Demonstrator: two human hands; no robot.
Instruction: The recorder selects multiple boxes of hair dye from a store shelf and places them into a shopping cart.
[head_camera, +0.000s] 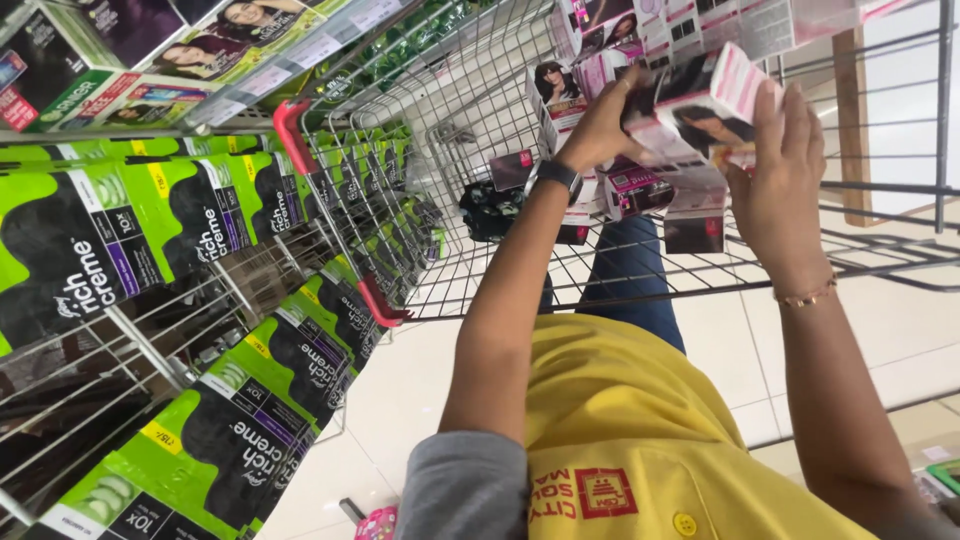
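My left hand (598, 122), with a dark watch on its wrist, grips the left end of a small stack of white and pink hair colour boxes (712, 100). My right hand (782, 178), wearing a thin bracelet, holds the right side of the same stack, fingers spread over the front box. The stack is raised over a wire shopping cart (450, 130). More pink boxes (636, 190) and a dark pack (490, 210) lie in the cart under my hands.
Wire shelf racks on the left hold rows of green and black sachet packs (110, 235), with more (270, 400) lower down. Boxed hair colour (150, 60) fills the shelf above. The floor is pale tile (400, 400). More boxes (700, 25) sit at top right.
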